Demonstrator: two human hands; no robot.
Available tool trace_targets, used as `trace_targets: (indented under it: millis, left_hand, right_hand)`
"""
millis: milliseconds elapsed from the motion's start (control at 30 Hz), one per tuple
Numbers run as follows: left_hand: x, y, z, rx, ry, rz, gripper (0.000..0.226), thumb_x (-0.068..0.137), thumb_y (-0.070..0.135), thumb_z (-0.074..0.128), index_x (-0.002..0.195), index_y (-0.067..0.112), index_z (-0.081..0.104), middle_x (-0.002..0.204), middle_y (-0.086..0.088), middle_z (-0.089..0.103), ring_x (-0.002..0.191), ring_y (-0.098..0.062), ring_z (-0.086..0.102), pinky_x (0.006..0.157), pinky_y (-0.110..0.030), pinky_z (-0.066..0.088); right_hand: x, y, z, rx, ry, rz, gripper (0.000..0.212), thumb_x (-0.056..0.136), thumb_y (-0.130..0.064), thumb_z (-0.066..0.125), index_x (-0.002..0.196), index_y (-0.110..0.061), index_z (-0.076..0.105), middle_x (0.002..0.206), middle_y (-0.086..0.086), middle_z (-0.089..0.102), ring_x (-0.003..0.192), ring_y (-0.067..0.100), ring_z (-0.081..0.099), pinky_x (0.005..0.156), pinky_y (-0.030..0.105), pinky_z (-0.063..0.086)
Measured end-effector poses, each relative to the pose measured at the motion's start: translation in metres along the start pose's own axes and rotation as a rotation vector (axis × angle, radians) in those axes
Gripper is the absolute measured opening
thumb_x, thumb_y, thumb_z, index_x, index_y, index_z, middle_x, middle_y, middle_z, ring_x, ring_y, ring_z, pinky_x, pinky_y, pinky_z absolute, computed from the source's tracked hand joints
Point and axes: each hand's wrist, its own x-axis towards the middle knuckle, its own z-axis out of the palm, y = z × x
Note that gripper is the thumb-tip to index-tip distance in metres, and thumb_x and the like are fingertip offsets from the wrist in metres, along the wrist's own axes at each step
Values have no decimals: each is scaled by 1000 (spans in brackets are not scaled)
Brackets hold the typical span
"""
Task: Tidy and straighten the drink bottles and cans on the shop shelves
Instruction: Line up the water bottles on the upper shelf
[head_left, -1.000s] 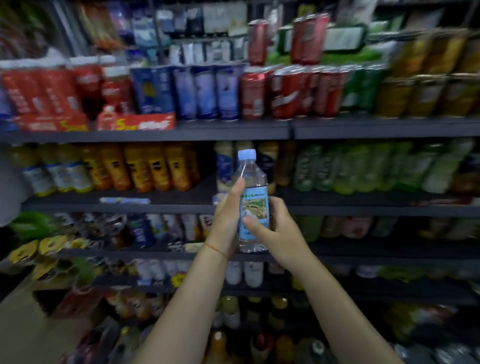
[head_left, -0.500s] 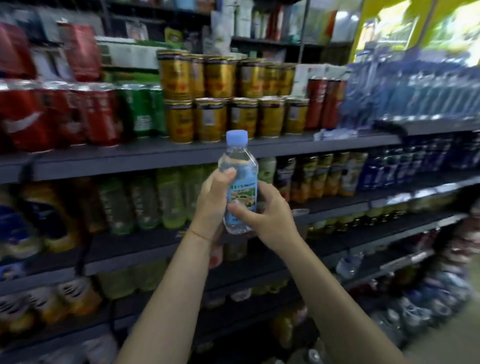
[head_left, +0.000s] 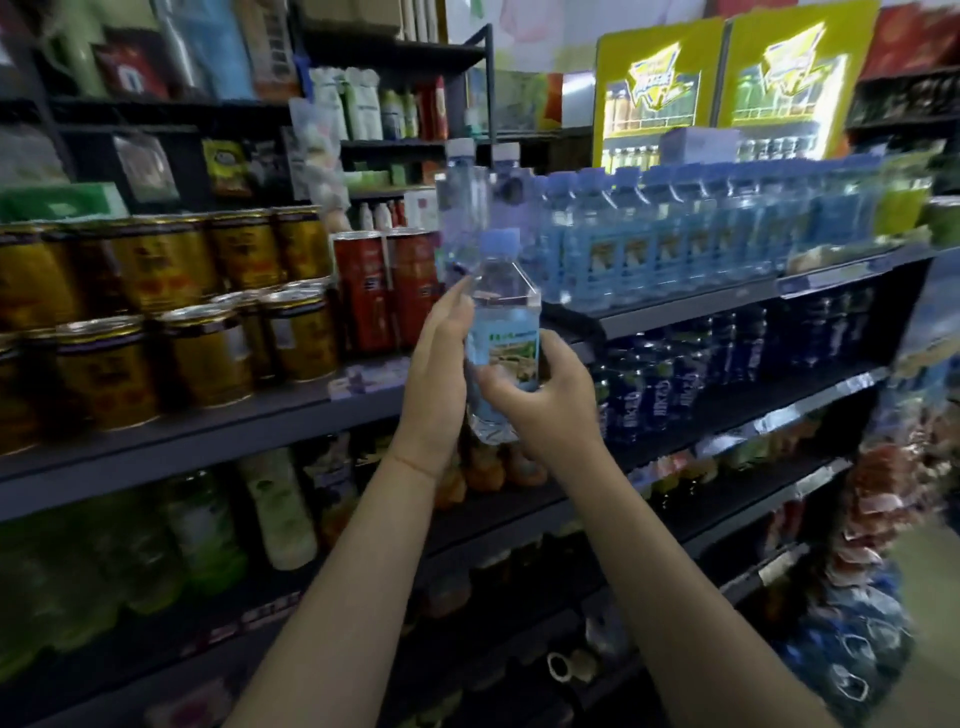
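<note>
Left of the fingers, gold cans (head_left: 208, 358) stand in 2 stacked tiers on the shelf (head_left: 218, 431); about 4 show clearly along the front of the lower tier, the rest blurring off to the left. Just left of the fingertips stand 2 red cans (head_left: 387, 291), upright and side by side.

The left hand (head_left: 435, 374) lies flat against the left side of 1 water bottle (head_left: 501, 338), its fingers (head_left: 451, 306) straight and close together, reaching up to the bottle's shoulder. The bottle is upright, held in the air in front of the shelf edge, its blue cap above both hands. The right hand (head_left: 545, 400) grips the bottle's lower half, thumb across the label and fingers curled round the far side.

Above the fingertips, 2 taller clear bottles (head_left: 462, 208) stand behind the held one. Right of the fingers, a row of matching water bottles (head_left: 675, 234) fills the upper shelf; the count is lost to blur. Below them, dark blue bottles (head_left: 675, 374) crowd the next shelf.
</note>
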Motion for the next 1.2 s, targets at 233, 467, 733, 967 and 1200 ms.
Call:
trace_targets:
  millis: [233, 467, 733, 967, 1200]
  left_hand:
    - [62, -58, 195, 202, 317, 130, 27, 101, 26, 45, 111, 17, 69, 112, 4, 69, 106, -5, 63, 94, -30, 51]
    - [148, -105, 352, 785, 363, 373, 21, 92, 18, 48, 93, 17, 69, 95, 8, 63, 97, -11, 56, 89, -19, 42]
    - [230, -159, 430, 1234, 263, 574, 47, 88, 10, 39, 130, 10, 58, 142, -12, 53, 138, -35, 40, 114, -54, 31]
    - [288, -193, 473, 1477, 205, 567, 61, 87, 25, 39, 148, 16, 44, 158, -13, 33, 149, -36, 20, 121, -59, 9]
    - [312, -229, 501, 1704, 255, 510, 54, 95, 28, 43, 149, 24, 41, 160, -19, 26, 149, -40, 18, 120, -58, 3]
  right_hand:
    - [87, 84, -196, -34, -77, -22, 27, 81, -35, 75, 104, -27, 63, 103, -1, 63, 91, 10, 63, 72, 26, 55]
    - [182, 149, -357, -16, -68, 5, 39, 82, -38, 77, 116, -26, 60, 109, -5, 61, 95, 5, 59, 73, 14, 47]
    - [264, 196, -434, -12, 10, -52, 35, 75, -43, 74, 103, -24, 63, 103, 2, 60, 91, 16, 62, 75, 35, 55]
    - [325, 227, -474, -73, 95, -38, 49, 71, -52, 70, 112, -27, 60, 106, 1, 62, 95, 19, 62, 82, 45, 56]
    - [375, 262, -505, -8, 47, -53, 37, 80, -30, 79, 107, -22, 56, 96, -6, 64, 74, -6, 59, 61, 14, 47]
